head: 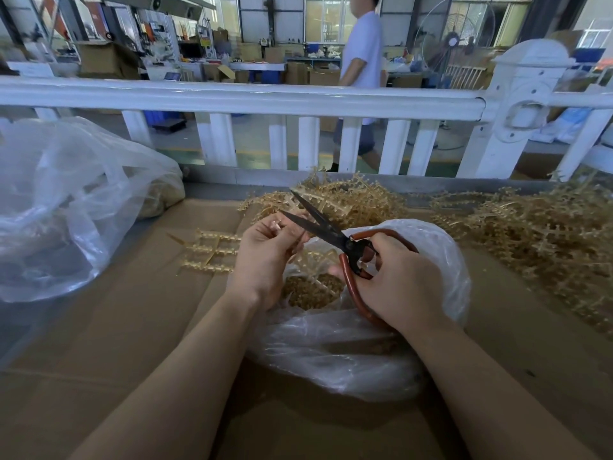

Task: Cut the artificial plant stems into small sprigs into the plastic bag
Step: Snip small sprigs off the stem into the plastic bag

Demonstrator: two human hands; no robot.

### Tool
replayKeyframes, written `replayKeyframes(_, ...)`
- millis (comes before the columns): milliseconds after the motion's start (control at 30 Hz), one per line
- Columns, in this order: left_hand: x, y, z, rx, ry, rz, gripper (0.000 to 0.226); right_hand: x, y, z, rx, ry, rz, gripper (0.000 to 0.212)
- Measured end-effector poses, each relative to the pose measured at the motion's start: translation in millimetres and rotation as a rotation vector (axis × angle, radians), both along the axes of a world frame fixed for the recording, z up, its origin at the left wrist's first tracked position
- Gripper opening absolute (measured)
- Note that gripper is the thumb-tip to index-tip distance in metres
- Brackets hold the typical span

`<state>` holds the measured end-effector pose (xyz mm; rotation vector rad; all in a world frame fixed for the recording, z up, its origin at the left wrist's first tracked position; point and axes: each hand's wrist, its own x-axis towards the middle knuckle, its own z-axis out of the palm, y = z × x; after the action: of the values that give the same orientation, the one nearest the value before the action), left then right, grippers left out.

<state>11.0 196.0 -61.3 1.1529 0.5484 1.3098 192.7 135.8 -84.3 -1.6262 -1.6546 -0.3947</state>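
The right hand [394, 280] grips open scissors [326, 232] over the plastic bag [348, 343]; the left hand [265, 257] pinches a stem [300, 242].

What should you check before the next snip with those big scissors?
1. Blades apart, ready to cut: ok. The scissors are open.
2. Right hand grips the handles: ok.
3. Left hand holds a stem up to the blades: ok, pinched at the fingertips.
4. Fingers out of the blades' way: cannot tell; the fingertips sit very close to the lower blade.
5. Bag open under the cut: ok, its mouth is below the hands, with sprigs already inside.
6. More stems to cut: ok, a pile lies on the right.
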Motion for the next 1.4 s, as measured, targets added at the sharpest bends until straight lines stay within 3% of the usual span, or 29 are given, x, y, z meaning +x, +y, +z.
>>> replayKeyframes(233, 1.6, 0.9, -0.9, 0.031, 0.091, 0.001, 0.007, 0.6, 0.2, 1.2, -0.055, 0.051, 0.014, 0.076)
replayKeyframes(367, 3.6, 1.5, -0.6, 0.015, 0.069, -0.040, 0.034, 0.8, -0.5, 3.3, -0.076, 0.051, 0.016, 0.076)
replayKeyframes(500, 4.8, -1.1, 2.2, -0.026, 0.041, -0.060, 0.018, 0.3, -1.7, 5.6, -0.064, 0.009, 0.001, 0.071)
replayKeyframes(700, 2.6, -2.0, 4.7, -0.032, 0.003, -0.168, 0.030, -1.2, -1.3, 7.2, -0.049, -0.019, -0.029, 0.068)
replayKeyframes(1100, 1.1, -2.3, 5.6, -0.133, -0.010, -0.158, 0.012, -0.3, -0.5, 8.8, -0.080, -0.002, 0.007, 0.074)
replayKeyframes(1400, 0.6, -2.5, 4.5, -0.109, -0.036, -0.214, 0.019, -0.4, -3.6, 7.7, -0.058, -0.002, -0.008, 0.068)
